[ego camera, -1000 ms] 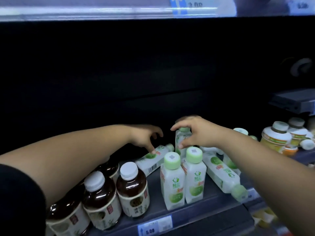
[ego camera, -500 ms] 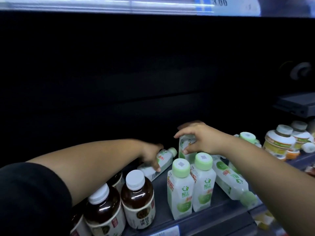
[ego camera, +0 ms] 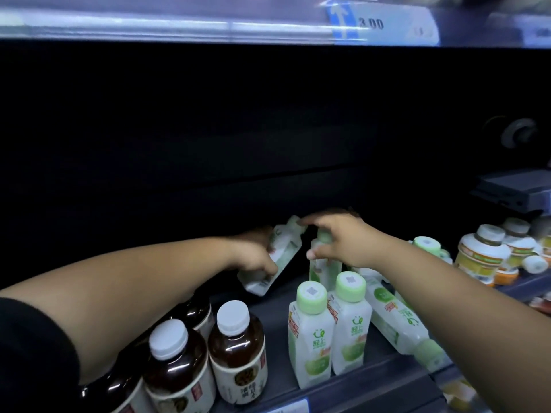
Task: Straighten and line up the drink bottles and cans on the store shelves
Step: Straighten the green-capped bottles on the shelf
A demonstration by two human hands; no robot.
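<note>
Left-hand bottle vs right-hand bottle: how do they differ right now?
Pose: the left-hand bottle is tilted, cap toward the upper right; the right-hand bottle stands upright.
Grip: the left hand grips the left-hand bottle round its body; the right hand holds the right-hand bottle at its cap end.
Shared: both are white bottles with green print.
</note>
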